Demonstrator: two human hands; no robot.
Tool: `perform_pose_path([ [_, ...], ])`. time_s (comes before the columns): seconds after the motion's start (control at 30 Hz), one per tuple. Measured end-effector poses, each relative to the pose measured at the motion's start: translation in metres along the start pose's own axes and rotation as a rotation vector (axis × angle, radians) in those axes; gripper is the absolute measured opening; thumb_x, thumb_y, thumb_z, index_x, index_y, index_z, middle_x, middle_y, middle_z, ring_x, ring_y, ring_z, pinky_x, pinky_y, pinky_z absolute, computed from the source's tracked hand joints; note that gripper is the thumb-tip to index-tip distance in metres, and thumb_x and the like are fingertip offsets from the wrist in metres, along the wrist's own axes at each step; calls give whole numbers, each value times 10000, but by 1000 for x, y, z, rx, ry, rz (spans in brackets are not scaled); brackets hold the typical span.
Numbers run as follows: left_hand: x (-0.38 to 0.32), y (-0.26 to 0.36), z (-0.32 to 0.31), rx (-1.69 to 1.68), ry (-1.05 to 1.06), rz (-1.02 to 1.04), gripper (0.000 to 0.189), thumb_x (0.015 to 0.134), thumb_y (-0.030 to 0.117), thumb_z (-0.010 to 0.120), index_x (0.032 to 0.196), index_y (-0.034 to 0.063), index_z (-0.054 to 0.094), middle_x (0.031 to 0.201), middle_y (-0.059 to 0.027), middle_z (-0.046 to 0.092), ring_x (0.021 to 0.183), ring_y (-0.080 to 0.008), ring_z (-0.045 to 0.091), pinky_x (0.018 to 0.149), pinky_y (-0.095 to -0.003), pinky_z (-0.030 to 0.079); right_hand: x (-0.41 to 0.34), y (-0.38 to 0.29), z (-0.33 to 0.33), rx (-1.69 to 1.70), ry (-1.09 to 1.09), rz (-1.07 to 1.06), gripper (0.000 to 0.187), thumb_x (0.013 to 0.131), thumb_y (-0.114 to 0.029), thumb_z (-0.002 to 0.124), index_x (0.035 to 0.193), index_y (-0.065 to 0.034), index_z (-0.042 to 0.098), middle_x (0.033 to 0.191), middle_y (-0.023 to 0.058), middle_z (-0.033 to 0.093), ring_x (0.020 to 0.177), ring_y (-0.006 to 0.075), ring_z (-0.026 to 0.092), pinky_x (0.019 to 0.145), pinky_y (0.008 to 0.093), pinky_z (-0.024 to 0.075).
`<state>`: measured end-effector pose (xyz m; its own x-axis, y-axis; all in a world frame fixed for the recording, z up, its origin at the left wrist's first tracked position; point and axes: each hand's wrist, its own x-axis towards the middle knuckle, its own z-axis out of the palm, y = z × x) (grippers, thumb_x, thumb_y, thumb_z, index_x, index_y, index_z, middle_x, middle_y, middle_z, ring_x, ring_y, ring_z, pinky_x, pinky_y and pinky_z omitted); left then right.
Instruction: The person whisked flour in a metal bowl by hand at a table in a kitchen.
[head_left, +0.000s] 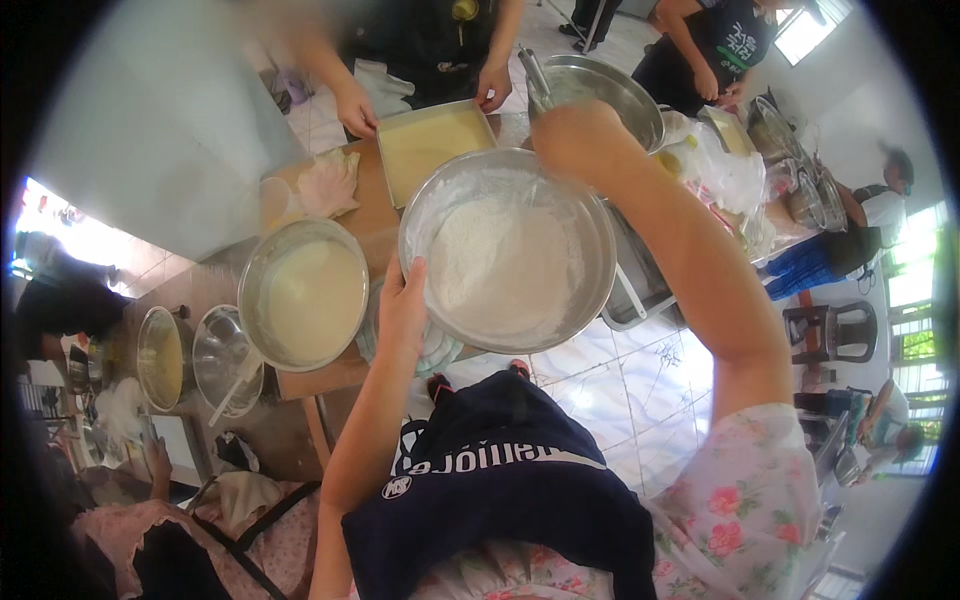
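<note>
A round metal bowl (510, 262) with white flour in it is before me, tilted towards my view. My left hand (405, 304) grips its left side, thumb up along the rim. My right hand (581, 142) is curled, slightly blurred, at the bowl's far right rim. Its fingers are hidden, so I cannot tell if they grip anything. Just beyond that hand a wire whisk (535, 75) leans in a large steel bowl (637, 94). Left of my left hand stands a metal bowl (241, 300) of pale batter (315, 300).
Across the table (375, 214), a person's hands (356, 112) hold a rectangular pan (435, 146) of pale yellow batter. A crumpled pink cloth (330, 184) lies nearby. A clear bowl (229, 360) with a spatula (236, 386) stands left. Plastic bags (724, 176) and a metal tray (637, 277) are right.
</note>
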<state>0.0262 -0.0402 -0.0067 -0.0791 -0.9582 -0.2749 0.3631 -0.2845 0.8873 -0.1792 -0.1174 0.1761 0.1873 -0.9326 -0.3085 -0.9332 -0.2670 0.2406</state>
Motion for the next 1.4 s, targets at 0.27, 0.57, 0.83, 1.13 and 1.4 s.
perform_pose_path([
  [0.27,-5,7,-2,6,42,-37,488,915,205,502,1348,28,360,1269,-130,497,1113,-189,490,928,-286,377,-21,-25,23,6,24,-161,170,709,-174,605,777,-46,694,804,144,667,780,276,656,654,404,517],
  [0.57,-1,5,5,82,65,-20,456,929,229,472,1332,36,381,1250,-122,505,1111,-192,491,926,-296,381,-28,-45,57,107,178,-237,160,696,-136,580,754,-28,683,749,159,653,697,308,644,626,410,510],
  [0.83,-3,4,6,35,96,-42,436,954,296,420,1282,8,430,1219,-121,523,1098,-196,494,925,-293,377,6,-50,-11,-51,194,-273,136,659,-152,613,708,-52,691,737,120,663,687,257,654,563,383,514],
  [1.13,-7,8,10,132,137,2,432,954,299,421,1276,12,439,1216,-117,524,1094,-189,495,927,-294,374,3,-9,-10,-60,220,-105,245,654,-230,673,842,-75,695,823,117,668,761,268,654,643,397,511],
  [1.4,-5,13,10,195,90,-14,449,949,253,436,1327,15,388,1276,-114,493,1147,-190,469,968,-299,345,24,16,7,-18,181,-4,221,689,-221,645,847,-75,693,803,102,669,749,264,654,610,373,509],
])
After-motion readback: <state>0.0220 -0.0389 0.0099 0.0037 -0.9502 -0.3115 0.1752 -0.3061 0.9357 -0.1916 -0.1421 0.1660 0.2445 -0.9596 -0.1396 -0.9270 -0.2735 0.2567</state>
